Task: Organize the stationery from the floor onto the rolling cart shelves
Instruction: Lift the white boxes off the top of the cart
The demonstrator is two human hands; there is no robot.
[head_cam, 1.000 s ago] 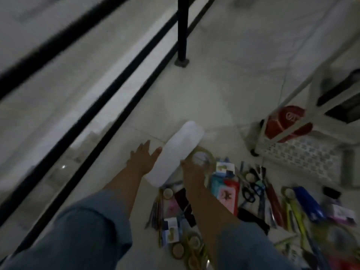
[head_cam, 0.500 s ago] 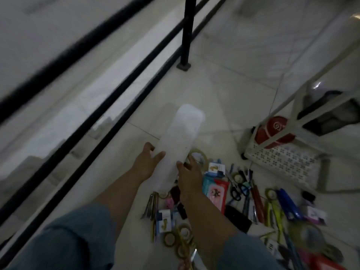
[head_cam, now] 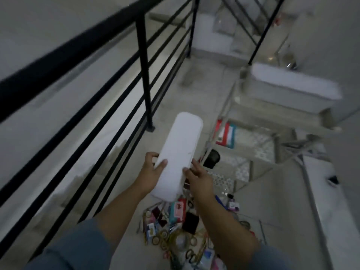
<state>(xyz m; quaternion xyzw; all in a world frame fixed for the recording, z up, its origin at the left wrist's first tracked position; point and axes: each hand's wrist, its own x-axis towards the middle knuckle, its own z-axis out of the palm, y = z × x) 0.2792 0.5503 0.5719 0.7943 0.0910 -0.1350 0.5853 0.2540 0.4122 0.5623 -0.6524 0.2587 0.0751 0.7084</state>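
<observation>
Black railing [head_cam: 145, 75] runs along the left, floor below it. White rolling cart [head_cam: 288, 84] stands front-right, blurred; a red-and-teal packet [head_cam: 226, 135] lies on a middle shelf and a dark item [head_cam: 211, 158] on a lower one, type not readable.

The long white case [head_cam: 181, 152], flat with rounded ends, is in the air between railing and cart, above the floor pile, far end pointing away from the person.

- Left hand [head_cam: 153, 172] grips its near-left edge, thumb on top, fingers wrapped under.
- Right hand [head_cam: 198, 178] holds the near-right edge, thumb on the top face, fingers along the side.

Judgement on handling:
- Looks rigid; no sag despite being held only at the near end.
- Probably light plastic, smooth, so a bit slippery.
- Cannot tell if it opens or has contents.
- Best taken by the two long edges nearer the middle, kept level, so the far end doesn't dip.

Stationery pile [head_cam: 175, 227] sits on the floor under the forearms, tape rolls [head_cam: 161, 238] at its near side.
</observation>
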